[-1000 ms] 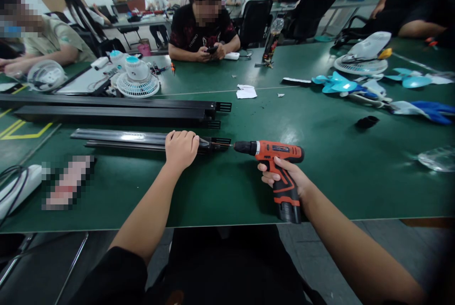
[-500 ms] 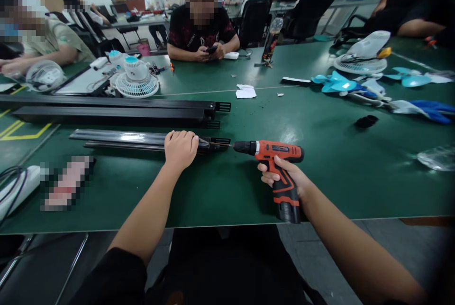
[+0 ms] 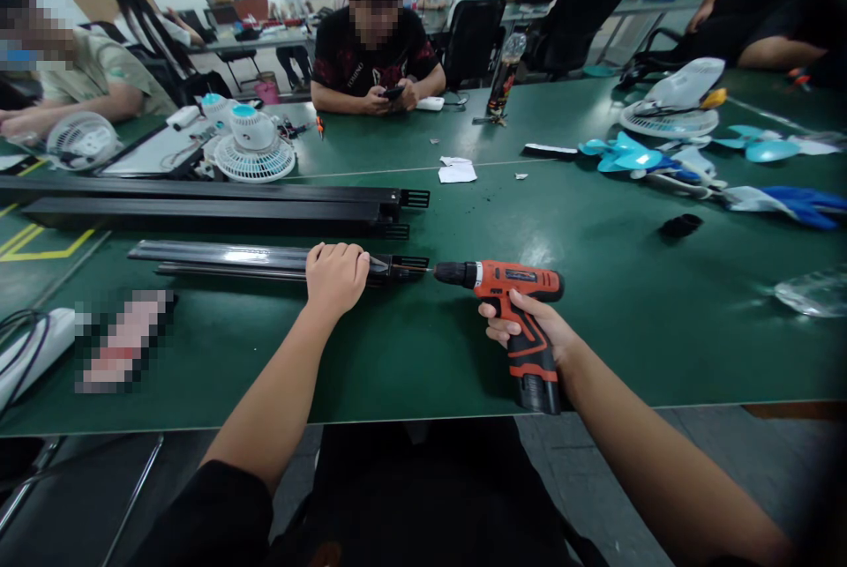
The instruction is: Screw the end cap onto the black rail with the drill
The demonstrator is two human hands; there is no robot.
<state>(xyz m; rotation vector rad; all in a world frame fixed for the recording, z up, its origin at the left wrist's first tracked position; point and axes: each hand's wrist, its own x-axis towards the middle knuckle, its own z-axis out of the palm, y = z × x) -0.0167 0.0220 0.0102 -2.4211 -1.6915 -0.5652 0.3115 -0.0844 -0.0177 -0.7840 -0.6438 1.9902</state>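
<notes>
My left hand [image 3: 336, 276] is closed over the right end of a long black metal rail [image 3: 225, 258] that lies flat on the green table [image 3: 423, 346]. My right hand [image 3: 529, 329] grips the handle of an orange and black cordless drill [image 3: 513, 302]. The drill points left, its bit touching the slotted end piece [image 3: 405, 265] of the rail.
Two longer black rails [image 3: 198, 201] lie behind the held one. Small white fans [image 3: 255, 148] and fan parts [image 3: 668, 108] sit further back, with blue blades [image 3: 622, 157], white paper scraps [image 3: 458, 170] and a black cap [image 3: 683, 225]. Several people sit around the tables.
</notes>
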